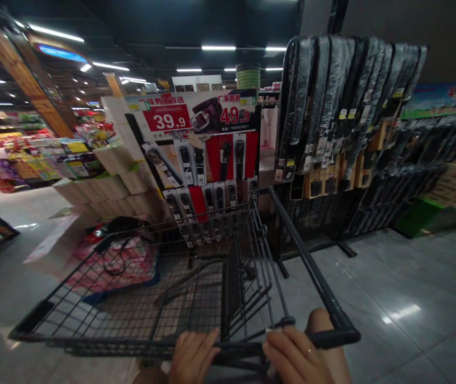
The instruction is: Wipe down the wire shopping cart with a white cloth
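A dark wire shopping cart (132,298) fills the lower middle of the head view, its basket holding nothing that I can make out. My left hand (193,354) is closed over the near rail of the cart, fingers over the top. To its right, my right hand (295,352) grips the same rail close to the corner, beside the side bar. The thumbs are mostly hidden.
Ahead stands a rack of packaged belts (220,197) under a price sign (207,114). More belts in plastic (327,96) hang at the right. Stacked paper packs (103,189) and a pink bundle (111,266) are at the left. Grey floor tiles (396,298) show at the right.
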`<action>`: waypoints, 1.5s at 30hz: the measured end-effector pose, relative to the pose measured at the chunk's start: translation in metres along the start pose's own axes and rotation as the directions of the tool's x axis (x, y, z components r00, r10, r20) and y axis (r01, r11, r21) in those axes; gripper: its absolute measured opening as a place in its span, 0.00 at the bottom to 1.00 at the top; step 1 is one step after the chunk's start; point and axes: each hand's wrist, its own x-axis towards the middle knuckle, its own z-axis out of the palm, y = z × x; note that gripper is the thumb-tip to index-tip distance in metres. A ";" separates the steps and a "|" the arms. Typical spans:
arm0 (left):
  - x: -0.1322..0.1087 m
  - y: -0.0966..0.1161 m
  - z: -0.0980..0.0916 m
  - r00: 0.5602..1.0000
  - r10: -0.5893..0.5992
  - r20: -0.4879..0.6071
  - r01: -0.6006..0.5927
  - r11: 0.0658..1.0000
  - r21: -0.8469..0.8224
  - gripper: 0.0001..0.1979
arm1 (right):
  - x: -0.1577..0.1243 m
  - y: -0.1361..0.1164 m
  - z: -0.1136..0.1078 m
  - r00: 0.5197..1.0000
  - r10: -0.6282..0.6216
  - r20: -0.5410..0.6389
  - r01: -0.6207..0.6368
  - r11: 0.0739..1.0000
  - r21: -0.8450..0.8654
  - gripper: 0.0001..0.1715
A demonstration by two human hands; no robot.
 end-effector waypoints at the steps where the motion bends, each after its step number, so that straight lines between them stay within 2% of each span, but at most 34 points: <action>1: 0.001 -0.001 0.002 1.000 0.008 0.005 -0.008 1.000 0.002 0.18 | 0.001 -0.007 0.010 0.999 0.022 -0.044 -0.022 1.000 0.002 0.16; 4: 0.004 -0.002 0.005 1.000 0.009 -0.019 -0.009 1.000 0.023 0.16 | 0.006 -0.024 0.035 0.986 0.058 -0.159 -0.062 0.998 -0.020 0.23; 7: 0.010 0.001 0.004 1.000 -0.009 -0.026 0.010 1.000 0.007 0.13 | 0.011 -0.028 0.045 0.988 0.098 -0.119 -0.103 0.994 -0.034 0.26; 10: 0.020 0.008 0.004 0.999 -0.052 -0.012 0.052 0.999 -0.015 0.13 | 0.014 -0.020 0.039 0.988 0.137 -0.072 -0.137 0.991 -0.001 0.25; 15: 0.040 0.020 0.011 0.997 -0.068 -0.043 0.069 0.998 0.006 0.11 | 0.018 0.008 0.013 0.988 0.152 0.000 -0.152 0.988 -0.020 0.20; 19: 0.052 0.031 0.022 0.991 -0.065 -0.115 0.068 0.997 0.025 0.12 | 0.018 0.022 0.005 0.964 0.261 -0.049 -0.263 0.964 -0.046 0.19; 22: 0.056 0.039 0.030 0.988 -0.066 -0.139 0.070 0.997 0.025 0.12 | 0.014 0.024 0.018 0.956 0.291 -0.046 -0.294 0.954 -0.058 0.19; 27: 0.058 0.050 0.036 0.984 -0.082 -0.155 0.089 0.995 0.036 0.11 | 0.002 0.016 0.049 0.970 0.243 0.029 -0.238 0.965 -0.113 0.20; 30: 0.062 0.053 0.037 0.978 -0.083 -0.192 0.093 0.995 0.042 0.14 | 0.001 0.005 0.063 0.967 0.253 0.023 -0.251 0.966 -0.054 0.21; 34: 0.069 0.055 0.037 0.972 -0.074 -0.224 0.073 0.997 -0.015 0.20 | 0.005 -0.010 0.080 0.965 0.260 0.041 -0.263 0.958 0.111 0.22; 37: 0.065 0.050 0.034 0.974 -0.047 -0.222 0.041 0.999 -0.034 0.19 | 0.004 -0.011 0.085 0.959 0.271 0.086 -0.280 0.951 0.132 0.24; 39: 0.055 0.039 0.028 0.974 -0.028 -0.227 0.032 0.999 0.013 0.15 | -0.001 -0.002 0.082 0.967 0.227 0.112 -0.237 0.968 0.082 0.26; 42: 0.033 0.012 0.017 0.973 -0.041 -0.226 0.072 0.989 0.129 0.13 | -0.012 0.020 0.070 0.975 0.139 0.171 -0.141 0.990 0.004 0.28; 45: 0.014 -0.017 0.007 0.974 -0.063 -0.216 0.101 0.980 0.172 0.12 | -0.025 0.041 0.058 0.972 0.063 0.225 -0.055 0.998 -0.040 0.30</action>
